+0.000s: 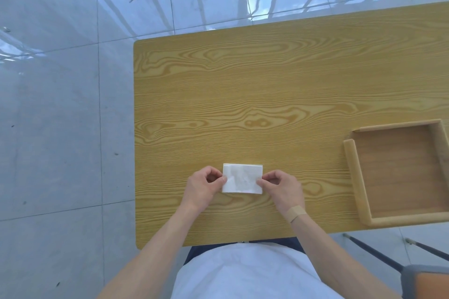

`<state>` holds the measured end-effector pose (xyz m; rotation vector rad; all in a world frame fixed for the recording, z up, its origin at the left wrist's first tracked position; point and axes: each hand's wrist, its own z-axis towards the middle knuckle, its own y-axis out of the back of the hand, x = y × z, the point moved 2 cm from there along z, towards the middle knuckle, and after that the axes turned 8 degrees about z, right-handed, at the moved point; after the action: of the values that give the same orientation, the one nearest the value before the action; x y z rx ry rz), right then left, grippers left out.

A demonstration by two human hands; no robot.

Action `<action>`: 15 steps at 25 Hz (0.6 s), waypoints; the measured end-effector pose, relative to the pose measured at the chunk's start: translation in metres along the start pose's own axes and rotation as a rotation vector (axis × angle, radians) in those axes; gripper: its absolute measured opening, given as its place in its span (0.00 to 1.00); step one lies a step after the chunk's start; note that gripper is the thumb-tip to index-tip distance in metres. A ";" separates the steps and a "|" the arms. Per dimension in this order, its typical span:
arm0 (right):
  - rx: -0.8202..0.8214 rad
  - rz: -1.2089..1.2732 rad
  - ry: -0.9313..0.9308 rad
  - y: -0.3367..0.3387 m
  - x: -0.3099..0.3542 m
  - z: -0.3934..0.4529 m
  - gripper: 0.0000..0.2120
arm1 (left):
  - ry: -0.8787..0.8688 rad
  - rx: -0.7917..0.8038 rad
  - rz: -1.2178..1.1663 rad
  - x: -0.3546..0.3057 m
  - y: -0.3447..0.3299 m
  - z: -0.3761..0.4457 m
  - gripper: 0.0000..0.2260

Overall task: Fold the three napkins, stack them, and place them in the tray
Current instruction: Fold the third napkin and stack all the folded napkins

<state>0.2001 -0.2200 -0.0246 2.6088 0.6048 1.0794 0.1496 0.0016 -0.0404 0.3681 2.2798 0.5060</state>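
Note:
A small white rectangle of folded napkins [242,178] lies flat on the wooden table [243,94], near its front edge. Thin layered edges show along its far side, so it looks like a stack; I cannot tell how many layers. My left hand [205,187] pinches its left edge between thumb and fingers. My right hand [281,185] pinches its right edge the same way. A wooden tray [352,172] with low walls sits at the right side of the table, with nothing inside it.
The table's left edge and front edge border a shiny grey tiled floor [60,128]. A chair [427,281] with dark metal legs and an orange seat stands at the lower right. A plaster is on my right wrist.

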 end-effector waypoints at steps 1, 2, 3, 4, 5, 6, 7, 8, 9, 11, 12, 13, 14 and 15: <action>-0.001 -0.002 -0.004 0.000 0.000 0.000 0.05 | -0.001 0.002 -0.002 0.000 0.000 0.000 0.04; -0.004 -0.004 -0.007 0.000 0.001 0.000 0.05 | -0.002 0.004 -0.003 0.000 0.001 0.000 0.04; -0.007 -0.010 -0.006 0.001 0.001 0.000 0.05 | -0.003 0.007 -0.005 0.000 0.001 0.000 0.04; -0.010 -0.018 -0.005 0.001 0.001 0.000 0.06 | -0.003 0.010 -0.007 0.000 0.001 0.000 0.04; -0.013 -0.024 -0.005 0.001 0.002 0.000 0.06 | -0.001 0.012 -0.008 -0.001 0.001 0.000 0.04; -0.015 -0.024 -0.006 0.001 0.001 0.000 0.06 | 0.000 0.013 -0.009 -0.001 0.001 0.001 0.04; -0.016 -0.022 -0.009 0.001 0.001 0.000 0.06 | 0.000 0.013 -0.010 0.000 0.001 0.001 0.04; -0.017 -0.021 -0.011 0.000 0.001 0.000 0.06 | 0.000 0.012 -0.011 0.000 0.001 0.002 0.04; -0.018 -0.022 -0.010 0.000 0.001 -0.001 0.06 | 0.001 0.009 -0.011 0.000 0.001 0.002 0.05; -0.024 -0.036 -0.011 0.000 0.002 0.000 0.06 | 0.009 -0.003 -0.008 -0.001 0.000 0.002 0.05; -0.028 -0.044 -0.014 0.000 0.002 0.000 0.06 | 0.012 -0.012 -0.003 -0.002 0.000 0.002 0.05; -0.030 -0.049 -0.017 0.000 0.002 0.000 0.06 | 0.013 -0.020 0.005 -0.002 0.000 0.002 0.05; -0.032 -0.051 -0.019 0.000 0.002 0.000 0.06 | 0.015 -0.027 0.010 -0.003 -0.001 0.001 0.05; -0.035 -0.054 -0.021 -0.001 0.002 0.000 0.06 | 0.019 -0.030 0.011 -0.004 -0.001 0.001 0.05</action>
<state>0.2015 -0.2183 -0.0236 2.5552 0.6416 1.0355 0.1528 -0.0007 -0.0393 0.3633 2.2869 0.5509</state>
